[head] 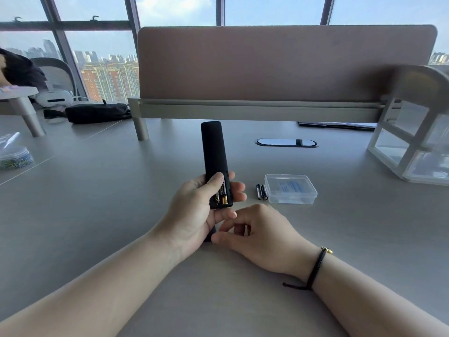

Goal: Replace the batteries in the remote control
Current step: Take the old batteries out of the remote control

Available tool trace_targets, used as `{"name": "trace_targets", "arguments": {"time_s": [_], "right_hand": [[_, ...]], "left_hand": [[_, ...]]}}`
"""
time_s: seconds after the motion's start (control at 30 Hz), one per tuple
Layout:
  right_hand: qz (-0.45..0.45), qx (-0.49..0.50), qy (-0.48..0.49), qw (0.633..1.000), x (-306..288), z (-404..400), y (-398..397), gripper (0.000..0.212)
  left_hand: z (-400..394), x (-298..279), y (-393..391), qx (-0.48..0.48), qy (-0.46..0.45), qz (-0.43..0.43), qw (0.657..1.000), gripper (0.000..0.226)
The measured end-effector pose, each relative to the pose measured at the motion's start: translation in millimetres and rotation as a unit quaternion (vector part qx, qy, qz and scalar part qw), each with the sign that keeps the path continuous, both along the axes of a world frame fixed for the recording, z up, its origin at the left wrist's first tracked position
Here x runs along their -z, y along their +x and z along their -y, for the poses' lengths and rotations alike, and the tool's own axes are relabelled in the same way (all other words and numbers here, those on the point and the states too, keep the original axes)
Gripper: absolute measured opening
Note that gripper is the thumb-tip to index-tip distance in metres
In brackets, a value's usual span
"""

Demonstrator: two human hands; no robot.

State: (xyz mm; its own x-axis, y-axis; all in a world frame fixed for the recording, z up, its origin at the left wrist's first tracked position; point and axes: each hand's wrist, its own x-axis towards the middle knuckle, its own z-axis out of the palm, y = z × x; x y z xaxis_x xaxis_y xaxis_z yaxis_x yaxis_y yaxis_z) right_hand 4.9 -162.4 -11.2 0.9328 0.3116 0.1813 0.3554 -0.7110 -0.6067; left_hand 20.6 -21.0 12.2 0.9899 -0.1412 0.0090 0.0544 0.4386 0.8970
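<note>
Left hand fingers clamped on remote, compartment open, battery inside; right hand fingers pinch dark piece, likely cover. Next: pull battery.

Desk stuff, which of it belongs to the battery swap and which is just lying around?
Job:
remote control in left hand
battery in open compartment
two loose batteries
clear plastic case
right hand

Lying about:
black pouch
jar of clips
clear drawer unit
</note>
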Motion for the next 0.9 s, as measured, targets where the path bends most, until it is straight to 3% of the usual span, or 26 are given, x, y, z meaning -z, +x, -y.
{"name": "trace_targets", "arguments": {"time_s": [0.13, 0.27, 0.4, 0.53, 0.67, 0.77, 0.9], "right_hand": [[0.008, -0.038, 0.119, 0.992, 1, 5, 5, 0.019], [0.027, 0.002, 0.209, 0.978, -3, 11, 12, 0.005], [0.027, 0.033, 0.28, 0.959, -5, 13, 15, 0.017], [0.019, 0.016, 0.275, 0.961, -3, 11, 12, 0.021], [0.06, 0.011, 0.197, 0.978, 0, 9, 12, 0.018], [0.071, 0.016, 0.18, 0.981, 1, 8, 11, 0.023], [0.083, 0.028, 0.168, 0.982, 2, 10, 13, 0.033]], "left_hand": [[1, -1, 1, 0.005, -0.027, -0.012, 1.0, 0.028], [3, 2, 1, -0.001, -0.067, -0.032, 0.997, 0.027], [7, 7, 0, -0.002, -0.041, -0.041, 0.998, 0.026], [5, 7, 0, -0.021, 0.055, -0.021, 0.998, 0.031], [2, 8, 2, -0.073, 0.161, 0.023, 0.984, 0.03], [3, 8, 0, -0.064, 0.145, 0.018, 0.987, 0.031], [9, 10, -4, -0.011, 0.056, -0.031, 0.998, 0.035]]}}
